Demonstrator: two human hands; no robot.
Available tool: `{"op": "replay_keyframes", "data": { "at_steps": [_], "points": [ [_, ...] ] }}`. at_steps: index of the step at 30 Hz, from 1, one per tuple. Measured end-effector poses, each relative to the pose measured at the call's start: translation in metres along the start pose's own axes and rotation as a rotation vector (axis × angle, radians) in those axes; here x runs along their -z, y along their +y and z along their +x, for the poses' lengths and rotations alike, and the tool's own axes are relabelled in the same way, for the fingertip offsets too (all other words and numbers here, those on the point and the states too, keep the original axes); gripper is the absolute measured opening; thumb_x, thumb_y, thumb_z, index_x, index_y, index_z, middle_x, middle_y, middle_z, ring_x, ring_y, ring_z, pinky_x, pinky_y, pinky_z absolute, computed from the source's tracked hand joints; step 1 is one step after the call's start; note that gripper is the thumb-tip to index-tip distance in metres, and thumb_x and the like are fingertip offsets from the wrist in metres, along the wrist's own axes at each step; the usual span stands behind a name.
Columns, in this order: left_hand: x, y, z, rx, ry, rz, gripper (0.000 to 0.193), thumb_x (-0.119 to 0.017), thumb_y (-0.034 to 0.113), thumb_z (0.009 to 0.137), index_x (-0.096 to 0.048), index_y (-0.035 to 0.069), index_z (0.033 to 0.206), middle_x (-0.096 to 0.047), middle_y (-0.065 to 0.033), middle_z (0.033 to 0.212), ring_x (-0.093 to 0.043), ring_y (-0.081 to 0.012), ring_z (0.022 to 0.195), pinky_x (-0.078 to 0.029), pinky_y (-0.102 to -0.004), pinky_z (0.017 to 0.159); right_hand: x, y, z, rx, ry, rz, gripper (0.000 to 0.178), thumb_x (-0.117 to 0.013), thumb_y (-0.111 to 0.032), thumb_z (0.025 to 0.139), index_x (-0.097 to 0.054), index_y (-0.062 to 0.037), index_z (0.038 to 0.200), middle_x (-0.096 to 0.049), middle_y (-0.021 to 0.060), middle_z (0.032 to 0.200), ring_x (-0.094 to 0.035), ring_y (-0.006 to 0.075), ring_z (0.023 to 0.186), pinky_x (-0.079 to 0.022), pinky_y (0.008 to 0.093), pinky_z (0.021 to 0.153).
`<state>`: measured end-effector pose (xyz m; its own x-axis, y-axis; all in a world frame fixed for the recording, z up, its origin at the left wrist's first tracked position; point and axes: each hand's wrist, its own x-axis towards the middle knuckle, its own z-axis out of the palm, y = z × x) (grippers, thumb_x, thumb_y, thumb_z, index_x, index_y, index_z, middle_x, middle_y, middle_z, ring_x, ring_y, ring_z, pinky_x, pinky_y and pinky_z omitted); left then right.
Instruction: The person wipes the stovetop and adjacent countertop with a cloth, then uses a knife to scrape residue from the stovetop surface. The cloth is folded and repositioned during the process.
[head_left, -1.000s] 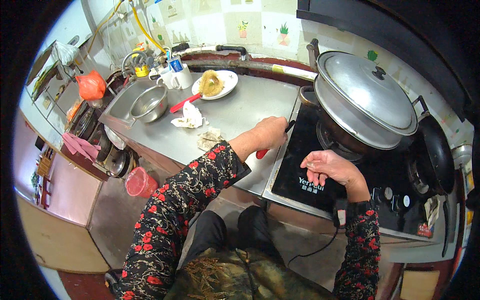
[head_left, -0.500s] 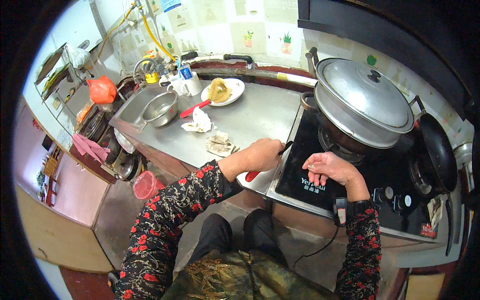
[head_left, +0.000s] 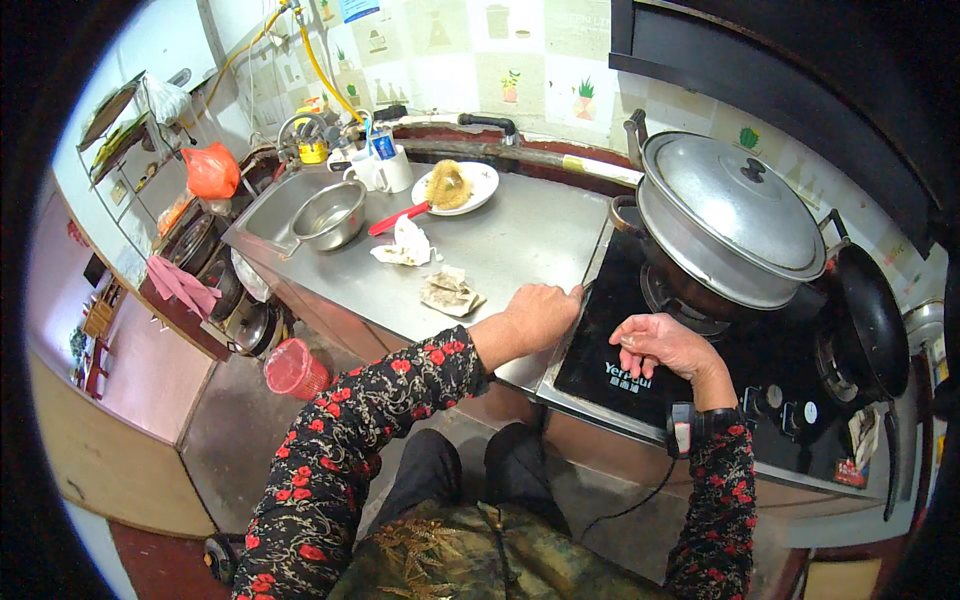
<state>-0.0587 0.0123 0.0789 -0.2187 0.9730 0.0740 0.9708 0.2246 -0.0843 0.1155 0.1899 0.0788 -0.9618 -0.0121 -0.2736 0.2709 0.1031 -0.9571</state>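
My left hand [head_left: 541,318] is closed at the seam between the steel counter [head_left: 530,225] and the black gas stove [head_left: 600,350]. It grips a slim tool with red and black parts, now almost wholly hidden by the fingers; its kind I cannot make out. My right hand [head_left: 664,345] hovers over the stove's front left, palm up, fingers loosely curled and apart, holding nothing. Left of my left hand lie a crumpled, stained cloth [head_left: 450,292] and a crumpled white tissue [head_left: 408,243]. A large lidded steel pot [head_left: 735,210] stands on the left burner, behind my right hand.
A white plate [head_left: 482,187] bears a round bristle brush [head_left: 447,186] with a red handle. A steel basin [head_left: 331,216] sits by the sink [head_left: 265,220], near white mugs [head_left: 395,170]. A black wok [head_left: 868,320] stands at right. A red bin [head_left: 297,370] is on the floor.
My left hand has shifted slightly and turned, so the tool's red end no longer shows. My right hand stays almost where it was. The whole view has moved a little.
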Motion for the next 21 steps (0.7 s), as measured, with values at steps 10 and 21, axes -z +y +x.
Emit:
{"op": "replay_keyframes", "data": {
  "at_steps": [10, 21],
  "points": [
    [0.018, -0.007, -0.053, 0.002, -0.029, 0.057, 0.05, -0.058, 0.015, 0.086, -0.055, 0.024, 0.135, -0.06, -0.0153, 0.086, -0.066, -0.032, 0.065, -0.052, -0.0425, 0.054, 0.002, 0.003, 0.002, 0.01, -0.02, 0.001, 0.026, -0.058, -0.021, 0.095, -0.06, 0.0012, 0.107, -0.067, 0.0067, 0.079, -0.064, 0.011, 0.063, -0.05, 0.0211, 0.052],
    [0.026, -0.007, -0.033, -0.052, -0.091, 0.049, 0.046, -0.056, 0.01, 0.085, -0.058, 0.021, 0.13, -0.062, -0.0178, 0.091, -0.067, -0.0333, 0.073, -0.055, -0.0427, 0.062, 0.001, 0.002, 0.003, -0.003, -0.019, -0.002, 0.026, -0.058, -0.02, 0.094, -0.059, 0.0019, 0.108, -0.067, 0.007, 0.078, -0.064, 0.0113, 0.063, -0.049, 0.0206, 0.052]
  ]
}}
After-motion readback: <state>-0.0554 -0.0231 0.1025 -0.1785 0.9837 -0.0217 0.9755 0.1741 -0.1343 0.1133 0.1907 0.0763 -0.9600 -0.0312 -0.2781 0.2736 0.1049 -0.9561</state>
